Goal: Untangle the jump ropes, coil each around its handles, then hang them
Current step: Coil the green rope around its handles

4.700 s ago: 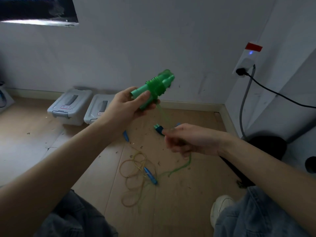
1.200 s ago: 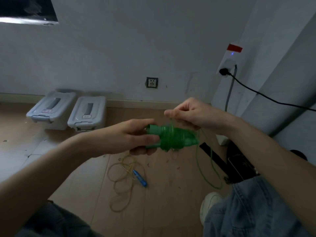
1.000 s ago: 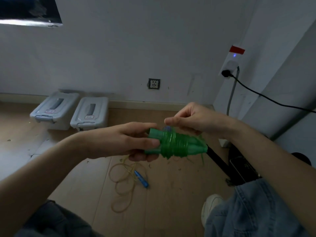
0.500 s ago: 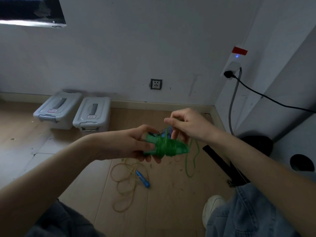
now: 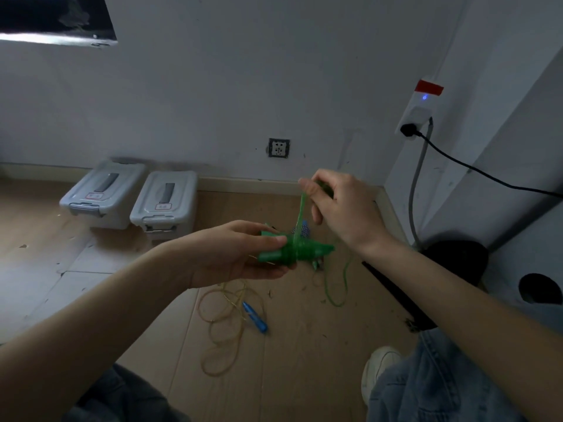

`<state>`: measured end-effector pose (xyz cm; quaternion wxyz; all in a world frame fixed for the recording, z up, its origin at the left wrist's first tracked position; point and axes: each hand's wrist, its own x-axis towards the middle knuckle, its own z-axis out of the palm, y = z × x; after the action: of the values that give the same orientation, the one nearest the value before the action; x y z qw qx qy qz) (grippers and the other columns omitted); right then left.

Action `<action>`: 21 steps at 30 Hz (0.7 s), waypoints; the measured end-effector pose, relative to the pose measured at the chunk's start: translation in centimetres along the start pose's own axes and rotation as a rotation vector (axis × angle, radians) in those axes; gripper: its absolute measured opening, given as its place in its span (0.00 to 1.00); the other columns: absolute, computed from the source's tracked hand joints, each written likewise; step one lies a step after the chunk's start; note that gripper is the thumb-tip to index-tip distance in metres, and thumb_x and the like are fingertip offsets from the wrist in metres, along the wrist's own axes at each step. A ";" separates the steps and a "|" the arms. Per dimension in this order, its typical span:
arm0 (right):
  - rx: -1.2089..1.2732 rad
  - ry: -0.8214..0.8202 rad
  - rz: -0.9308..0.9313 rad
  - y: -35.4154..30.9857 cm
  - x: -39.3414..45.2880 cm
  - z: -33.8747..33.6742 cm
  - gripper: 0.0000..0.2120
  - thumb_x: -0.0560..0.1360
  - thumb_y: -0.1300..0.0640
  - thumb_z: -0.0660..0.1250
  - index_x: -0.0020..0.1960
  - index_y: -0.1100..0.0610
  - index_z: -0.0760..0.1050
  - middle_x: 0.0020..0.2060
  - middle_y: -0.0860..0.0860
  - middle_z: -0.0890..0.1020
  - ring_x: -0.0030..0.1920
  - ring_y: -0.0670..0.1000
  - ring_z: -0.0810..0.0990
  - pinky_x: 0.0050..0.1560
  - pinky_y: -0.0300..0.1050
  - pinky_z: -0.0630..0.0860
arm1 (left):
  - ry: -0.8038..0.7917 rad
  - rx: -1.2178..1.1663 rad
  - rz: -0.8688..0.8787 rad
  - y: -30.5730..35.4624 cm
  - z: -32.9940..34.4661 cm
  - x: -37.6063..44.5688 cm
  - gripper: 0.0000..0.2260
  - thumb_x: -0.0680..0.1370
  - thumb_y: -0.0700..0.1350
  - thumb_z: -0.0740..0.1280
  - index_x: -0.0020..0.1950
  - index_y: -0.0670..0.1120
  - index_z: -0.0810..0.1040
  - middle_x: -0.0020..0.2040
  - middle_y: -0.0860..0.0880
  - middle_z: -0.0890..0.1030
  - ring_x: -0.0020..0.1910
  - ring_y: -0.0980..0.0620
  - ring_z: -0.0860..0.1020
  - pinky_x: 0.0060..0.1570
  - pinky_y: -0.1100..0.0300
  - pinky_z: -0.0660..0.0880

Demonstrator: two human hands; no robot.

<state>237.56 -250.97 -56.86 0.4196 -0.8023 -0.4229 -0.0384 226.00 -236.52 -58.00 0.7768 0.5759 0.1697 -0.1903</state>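
Single head-worn wide-angle view, facing forward and down, near both hands, toward the floor (image 5: 304,360) and wall (image 5: 243,86)

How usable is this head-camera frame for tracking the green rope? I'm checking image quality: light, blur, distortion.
Head view: dim, bluish light. The green cord rising to the right hand smears with motion blur; the green handles in the left hand stay fairly sharp. Wide-angle distortion slants the right-hand wall. The yellow rope on the floor reads faintly.

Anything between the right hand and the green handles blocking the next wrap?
Nothing visible. The right hand pinches the green rope, taut down to the green handles gripped by the left hand. The slack loop hangs clear below.
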 end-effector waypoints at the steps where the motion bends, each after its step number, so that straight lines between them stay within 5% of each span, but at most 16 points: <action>1: 0.019 0.015 -0.026 -0.2 0.1 -0.4 0.15 0.79 0.51 0.59 0.34 0.53 0.70 0.23 0.47 0.73 0.23 0.42 0.72 0.29 0.30 0.67 | 0.045 -0.026 0.000 0.0 -0.3 0.0 0.19 0.69 0.42 0.68 0.58 0.38 0.74 0.50 0.39 0.82 0.44 0.48 0.83 0.38 0.62 0.79; 6: -0.012 0.021 -0.153 -0.6 -0.3 -1.2 0.14 0.77 0.52 0.62 0.34 0.56 0.72 0.23 0.45 0.68 0.26 0.45 0.70 0.25 0.31 0.63 | 0.321 -0.237 0.137 0.6 -3.1 0.4 0.19 0.74 0.39 0.65 0.63 0.36 0.69 0.59 0.36 0.73 0.49 0.45 0.79 0.36 0.61 0.80; 12: -0.047 0.010 -0.210 -0.6 -0.1 -0.9 0.15 0.77 0.53 0.63 0.35 0.59 0.74 0.23 0.44 0.68 0.25 0.44 0.69 0.26 0.31 0.62 | 0.363 -0.379 0.217 0.7 -4.6 0.8 0.19 0.76 0.40 0.63 0.65 0.34 0.68 0.60 0.36 0.72 0.50 0.45 0.79 0.35 0.63 0.80; 17: -0.063 -0.010 -0.222 -0.5 0.4 -0.9 0.14 0.76 0.52 0.64 0.34 0.56 0.73 0.22 0.44 0.69 0.22 0.43 0.66 0.25 0.33 0.62 | 0.322 0.241 0.141 0.0 -2.1 0.2 0.15 0.74 0.39 0.65 0.61 0.41 0.72 0.55 0.42 0.76 0.46 0.48 0.81 0.38 0.65 0.79; 21: -0.067 -0.083 -0.164 -0.3 0.3 -0.9 0.18 0.76 0.51 0.65 0.28 0.52 0.70 0.20 0.43 0.67 0.21 0.45 0.66 0.25 0.34 0.61 | 0.032 0.596 0.168 0.2 0.8 -0.6 0.14 0.76 0.39 0.64 0.61 0.44 0.71 0.51 0.46 0.80 0.47 0.52 0.82 0.44 0.65 0.78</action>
<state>237.84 -251.31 -56.00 0.3699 -0.7795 -0.5026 -0.0533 225.57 -237.14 -57.32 0.5840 0.7932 0.0701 -0.1576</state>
